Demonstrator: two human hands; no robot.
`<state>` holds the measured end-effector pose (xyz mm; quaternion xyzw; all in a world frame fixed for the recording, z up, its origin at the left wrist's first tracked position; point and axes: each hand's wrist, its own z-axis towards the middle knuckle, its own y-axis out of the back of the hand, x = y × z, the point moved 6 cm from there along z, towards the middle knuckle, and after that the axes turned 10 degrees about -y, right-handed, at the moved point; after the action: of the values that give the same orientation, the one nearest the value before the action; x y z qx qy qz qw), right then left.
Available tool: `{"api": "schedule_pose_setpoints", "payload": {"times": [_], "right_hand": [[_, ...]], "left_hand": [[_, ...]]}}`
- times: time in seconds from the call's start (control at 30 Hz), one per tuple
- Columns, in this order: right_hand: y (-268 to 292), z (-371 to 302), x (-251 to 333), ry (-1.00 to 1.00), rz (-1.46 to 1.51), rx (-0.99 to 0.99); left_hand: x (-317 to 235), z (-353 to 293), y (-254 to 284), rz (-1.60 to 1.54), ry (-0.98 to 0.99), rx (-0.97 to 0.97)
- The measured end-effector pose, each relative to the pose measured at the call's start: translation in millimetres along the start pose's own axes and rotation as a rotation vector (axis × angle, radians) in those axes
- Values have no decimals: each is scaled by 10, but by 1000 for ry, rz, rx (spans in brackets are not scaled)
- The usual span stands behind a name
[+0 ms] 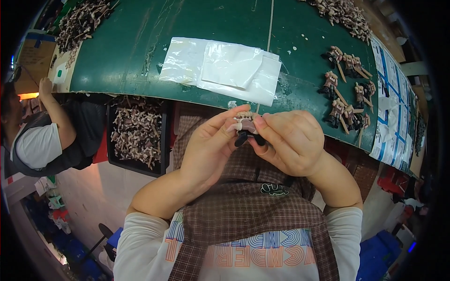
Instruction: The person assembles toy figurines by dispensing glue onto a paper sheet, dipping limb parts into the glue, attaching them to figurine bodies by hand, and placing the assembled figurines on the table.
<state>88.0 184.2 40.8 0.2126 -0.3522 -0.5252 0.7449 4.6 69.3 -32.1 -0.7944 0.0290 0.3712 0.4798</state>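
Observation:
Between my two hands, at the table's front edge, is a small figurine (245, 124) with a pale top, a mauve-brown middle and black feet. My left hand (208, 143) pinches its left side with thumb and fingers. From the other side, my right hand (293, 140) grips it with thumb and forefinger near its upper body. The figurine's black feet point down toward me. Parts of its sides are covered by my fingertips. On the green table (197, 18) beyond my hands lie white sheets in clear plastic (229, 65).
Several similar figurines with tan sticks (347, 89) stand at the table's right. Heaps of small parts lie at the far left (82, 25) and far right (342, 16). A black crate (136, 136) full of parts is left of me. Another person (44, 126) sits beyond it.

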Motion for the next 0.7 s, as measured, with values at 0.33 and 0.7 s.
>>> {"api": "schedule_pose_setpoints", "payload": {"times": [0.33, 0.7], "right_hand": [[77, 255, -563, -143, -108, 307], [554, 764, -2572, -497, -629, 227]], "left_hand": [[-338, -227, 676, 241, 50, 51], [-1730, -668, 2183, 2113, -556, -362]]}}
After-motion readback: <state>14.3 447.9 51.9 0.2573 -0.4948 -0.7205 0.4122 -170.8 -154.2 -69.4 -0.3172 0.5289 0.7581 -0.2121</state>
